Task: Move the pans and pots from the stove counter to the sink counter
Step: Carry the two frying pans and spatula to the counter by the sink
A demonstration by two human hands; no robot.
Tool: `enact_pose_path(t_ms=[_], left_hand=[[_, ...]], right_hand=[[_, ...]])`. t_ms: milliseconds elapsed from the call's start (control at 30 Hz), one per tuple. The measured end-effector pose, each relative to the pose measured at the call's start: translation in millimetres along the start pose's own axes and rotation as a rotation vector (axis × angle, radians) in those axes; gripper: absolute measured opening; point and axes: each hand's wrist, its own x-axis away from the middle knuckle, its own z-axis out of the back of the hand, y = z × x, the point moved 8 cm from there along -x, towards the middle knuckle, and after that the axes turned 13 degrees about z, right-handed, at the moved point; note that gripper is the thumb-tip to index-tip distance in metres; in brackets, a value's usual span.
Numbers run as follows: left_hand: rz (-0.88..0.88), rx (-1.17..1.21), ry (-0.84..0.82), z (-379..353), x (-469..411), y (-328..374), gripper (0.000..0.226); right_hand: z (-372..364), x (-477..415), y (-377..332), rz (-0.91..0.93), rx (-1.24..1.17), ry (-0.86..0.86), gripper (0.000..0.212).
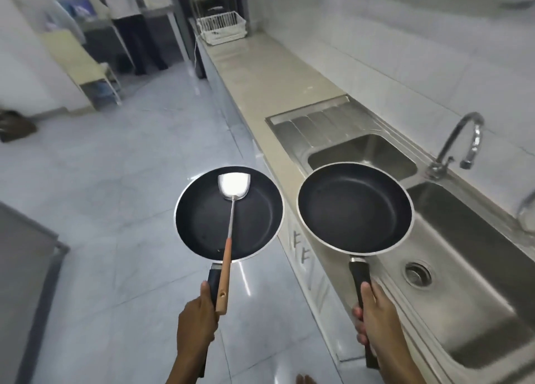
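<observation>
I hold two black non-stick frying pans by their black handles. My left hand (197,318) grips the left pan (202,224), which hangs over the floor; a steel spatula (230,207) with a wooden handle lies across it, its handle end resting by my thumb. My right hand (373,325) grips the right pan (355,208), which hovers over the front edge of the sink counter (260,73), partly above the small sink basin. Both pans are level and hold no food.
A steel double sink (463,282) with a drainboard and a curved tap (463,140) runs along the right. Beige countertop stretches beyond it to a white wire rack (221,27). A person stands at the far end. Tiled floor lies on the left.
</observation>
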Motion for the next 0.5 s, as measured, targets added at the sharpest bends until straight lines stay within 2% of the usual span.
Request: enact_pose_path(t_ms=[233,400,500], left_hand=[[-0.017,0.036,0.024,7.2,-101.7,87.1,0.079],[0.011,0.032,-0.022,0.4,-203.8,161.8,0.080],[0.013,0.014,-0.023,7.3,-271.9,212.3,0.082]], right_hand=[[-79.3,-124.9,-39.9,0.012,0.040,-0.046,0.019],[-158.6,-210.3,-75.7,0.044,0.032,-0.054,0.020],[-206.8,-257.1,-100.5,0.021,0.002,0.008,0.021]])
